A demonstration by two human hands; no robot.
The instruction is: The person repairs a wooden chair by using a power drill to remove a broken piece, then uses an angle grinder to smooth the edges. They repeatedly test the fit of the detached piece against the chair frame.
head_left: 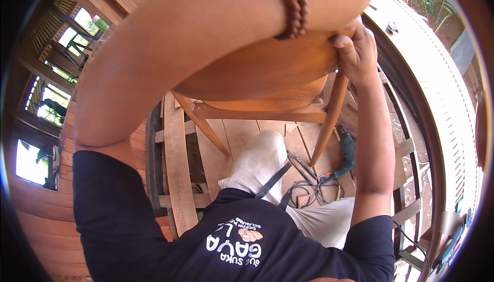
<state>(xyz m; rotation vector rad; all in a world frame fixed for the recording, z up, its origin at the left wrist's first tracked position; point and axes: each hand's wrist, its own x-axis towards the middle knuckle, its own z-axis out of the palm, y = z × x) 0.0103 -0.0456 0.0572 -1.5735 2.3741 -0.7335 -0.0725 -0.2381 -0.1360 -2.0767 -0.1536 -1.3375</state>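
Chair [262, 89]: curved panel [257, 71] lengthwise left-right, legs [329, 120] pointing down.

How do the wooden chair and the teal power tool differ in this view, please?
The wooden chair is orange-brown and smooth, while the power tool is teal with dark parts. The chair is much larger; the tool is compact. The right hand grips the chair at its edge, whereas neither hand is on the tool, which lies on its own. Both are over pale wooden boards.
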